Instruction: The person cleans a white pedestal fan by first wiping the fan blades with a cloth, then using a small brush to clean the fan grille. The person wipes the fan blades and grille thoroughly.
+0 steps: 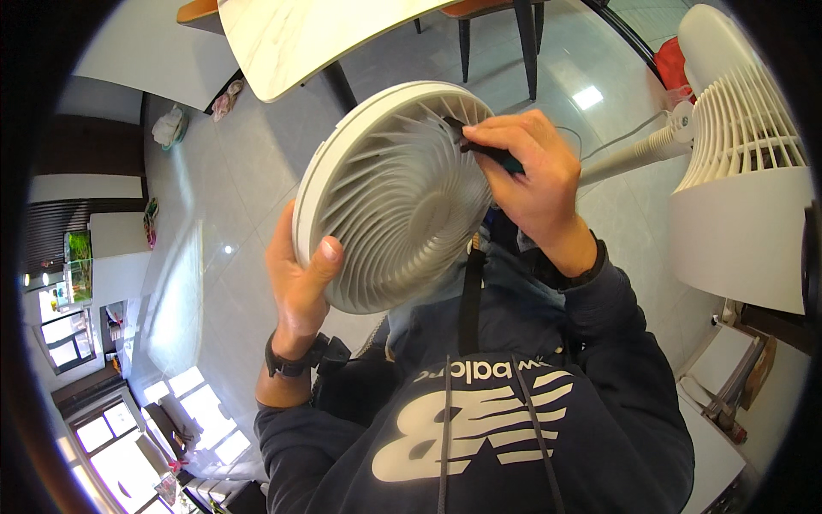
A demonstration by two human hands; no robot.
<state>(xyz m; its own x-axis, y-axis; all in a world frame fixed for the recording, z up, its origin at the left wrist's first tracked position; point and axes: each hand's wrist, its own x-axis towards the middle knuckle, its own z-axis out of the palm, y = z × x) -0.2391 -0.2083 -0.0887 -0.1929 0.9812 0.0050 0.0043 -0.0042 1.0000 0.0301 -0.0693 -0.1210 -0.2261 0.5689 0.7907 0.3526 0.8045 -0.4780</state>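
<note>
A round white fan grille (411, 212) with curved spokes is held up in front of me, tilted, its hub facing me. My left hand (302, 276) grips its rim at the lower left, thumb on the spoke side. In my right hand (533, 173) is a dark handheld tool (478, 142), perhaps a brush, whose end touches the spokes near the upper right rim. My fingers cover much of the tool, so its exact kind is hidden.
A white pedestal fan (738, 238), its rear cage and pole showing, stands close on my right. Ahead is a marble-patterned table (308, 45) with a dark-legged chair (494, 13). A plastic bag (170, 126) lies on the tiled floor (237, 173) at the left.
</note>
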